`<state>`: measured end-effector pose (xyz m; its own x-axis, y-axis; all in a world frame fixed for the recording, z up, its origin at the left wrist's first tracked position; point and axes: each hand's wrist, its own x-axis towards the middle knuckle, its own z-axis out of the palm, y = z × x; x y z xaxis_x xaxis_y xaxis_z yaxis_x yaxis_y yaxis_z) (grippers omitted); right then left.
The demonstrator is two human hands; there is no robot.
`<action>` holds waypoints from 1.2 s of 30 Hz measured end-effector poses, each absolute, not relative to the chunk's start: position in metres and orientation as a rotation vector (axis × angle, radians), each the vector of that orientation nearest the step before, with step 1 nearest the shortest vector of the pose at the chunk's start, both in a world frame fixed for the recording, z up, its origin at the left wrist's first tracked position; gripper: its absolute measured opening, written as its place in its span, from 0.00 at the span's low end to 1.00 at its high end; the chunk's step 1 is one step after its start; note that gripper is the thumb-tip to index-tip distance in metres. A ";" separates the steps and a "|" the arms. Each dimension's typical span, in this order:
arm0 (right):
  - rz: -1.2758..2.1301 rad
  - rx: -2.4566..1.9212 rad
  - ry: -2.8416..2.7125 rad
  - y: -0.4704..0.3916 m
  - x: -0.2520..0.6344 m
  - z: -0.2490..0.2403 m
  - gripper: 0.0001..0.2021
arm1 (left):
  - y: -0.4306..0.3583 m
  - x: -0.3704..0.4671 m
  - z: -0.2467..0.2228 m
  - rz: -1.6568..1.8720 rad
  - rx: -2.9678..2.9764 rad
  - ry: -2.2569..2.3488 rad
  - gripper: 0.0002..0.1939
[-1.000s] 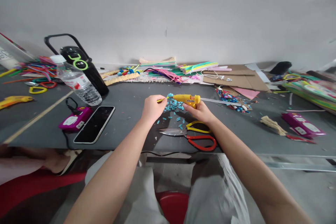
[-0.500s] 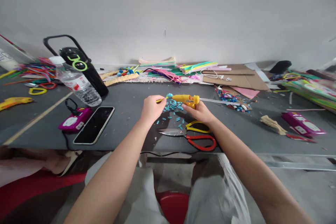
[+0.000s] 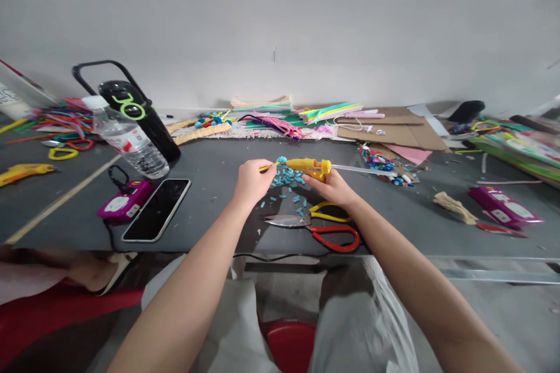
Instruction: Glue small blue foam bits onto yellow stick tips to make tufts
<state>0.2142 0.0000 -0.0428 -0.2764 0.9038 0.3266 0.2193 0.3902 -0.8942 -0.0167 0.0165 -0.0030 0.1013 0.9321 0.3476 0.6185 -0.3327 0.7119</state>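
Note:
My right hand (image 3: 331, 185) is wrapped round a yellow hot glue gun (image 3: 306, 166), whose nozzle points left. A clear glue stick (image 3: 361, 169) juts from its back end. Pinched in my left hand (image 3: 257, 178) is a thin yellow stem (image 3: 264, 169) with a small blue fuzzy tuft (image 3: 282, 159) at its tip. The nozzle is at or right beside that tuft; whether they touch I cannot tell. Below both hands lies a heap of short blue fuzzy pieces (image 3: 286, 178). Scissors with one yellow and one red handle (image 3: 336, 239) lie nearer the table edge, blades to the left.
On the left are a phone (image 3: 157, 210), a purple box with a cable (image 3: 125, 201), a water bottle (image 3: 135, 148) and a black flask (image 3: 153, 122). Pipe cleaners (image 3: 280, 122) and cardboard (image 3: 394, 128) line the back. A second purple box (image 3: 505, 207) is at right. Another person's foot (image 3: 102, 274) shows lower left.
Both hands stay almost still, with the glue gun nozzle at the blue tuft. The whole view has shifted very slightly.

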 end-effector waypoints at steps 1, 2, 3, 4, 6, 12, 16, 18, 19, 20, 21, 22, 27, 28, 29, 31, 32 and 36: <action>0.934 -0.986 -1.741 0.000 0.214 -0.043 0.22 | 0.017 -0.017 -0.003 1.100 1.996 1.524 0.11; 0.927 -0.988 -1.745 0.000 0.214 -0.042 0.22 | 0.017 -0.017 -0.003 1.098 1.991 1.529 0.11; 0.923 -0.996 -1.746 0.000 0.215 -0.042 0.23 | 0.017 -0.017 -0.003 1.094 1.987 1.532 0.11; 0.921 -1.008 -1.746 0.000 0.215 -0.042 0.23 | 0.017 -0.017 -0.003 1.091 1.983 1.534 0.11; 0.918 -1.024 -1.750 0.000 0.216 -0.041 0.23 | 0.017 -0.017 -0.003 1.085 1.978 1.540 0.12; 0.901 -1.012 -1.758 0.000 0.217 -0.042 0.23 | 0.017 -0.016 -0.001 1.085 1.969 1.562 0.11; 0.915 -1.023 -1.748 0.000 0.218 -0.044 0.24 | 0.016 -0.016 0.000 1.084 1.964 1.568 0.12; 0.906 -1.032 -1.746 0.001 0.218 -0.044 0.24 | 0.016 -0.017 0.001 1.088 1.963 1.562 0.12; 0.903 -1.035 -1.743 0.001 0.218 -0.045 0.24 | 0.016 -0.017 0.001 1.092 1.958 1.559 0.11; 0.902 -1.038 -1.742 0.000 0.218 -0.045 0.24 | 0.016 -0.017 0.001 1.096 1.951 1.556 0.11; 0.899 -1.040 -1.743 0.000 0.218 -0.045 0.24 | 0.016 -0.017 0.001 1.098 1.942 1.555 0.11; 0.892 -1.043 -1.746 0.001 0.218 -0.045 0.24 | 0.016 -0.018 0.002 1.098 1.932 1.558 0.11; 0.776 -1.173 -1.766 0.006 0.225 -0.047 0.23 | 0.018 -0.023 0.004 1.103 1.882 1.578 0.13; 0.717 -1.244 -1.778 0.008 0.230 -0.048 0.22 | 0.019 -0.024 0.004 1.112 1.870 1.578 0.13; 0.645 -1.327 -1.789 0.010 0.235 -0.048 0.21 | 0.020 -0.025 0.003 1.122 1.856 1.578 0.13; 0.508 -1.514 -1.785 0.014 0.248 -0.048 0.21 | 0.022 -0.028 0.002 1.137 1.832 1.575 0.14; 0.463 -1.607 -1.764 0.017 0.255 -0.048 0.21 | 0.023 -0.029 0.002 1.143 1.825 1.573 0.14; 0.372 -1.867 -1.661 0.024 0.278 -0.050 0.23 | 0.025 -0.031 0.000 1.159 1.820 1.557 0.14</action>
<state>0.2781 0.0241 -0.0499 0.1751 0.9677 0.1813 0.7977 -0.0315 -0.6022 -0.0311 0.0250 0.0002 -0.0040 0.9564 0.2919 0.5540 -0.2409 0.7969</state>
